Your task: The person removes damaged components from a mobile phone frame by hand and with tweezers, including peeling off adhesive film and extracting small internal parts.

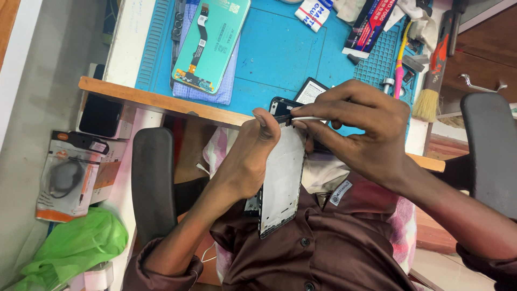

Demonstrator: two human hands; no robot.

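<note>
Both hands meet over the person's lap, just off the near wooden edge of the tabletop. Left hand (250,156) is closed around a phone frame (283,178), thumb pressed near its upper end, holding it upright and slightly tilted with its pale inner face showing. Right hand (361,129) is pinched narrow on a thin metal tool (311,118), whose tip touches the frame's top edge beside the left thumb. On the tabletop lies a blue work mat (280,54). Toward its far left corner rests a teal replacement screen (212,43) with a flex cable, on a blue cloth (226,86). A small dark part (312,90) sits near the mat's near edge, just beyond the hands. At the right edge lie a brush (431,81) and a pink tool (399,75).
</note>
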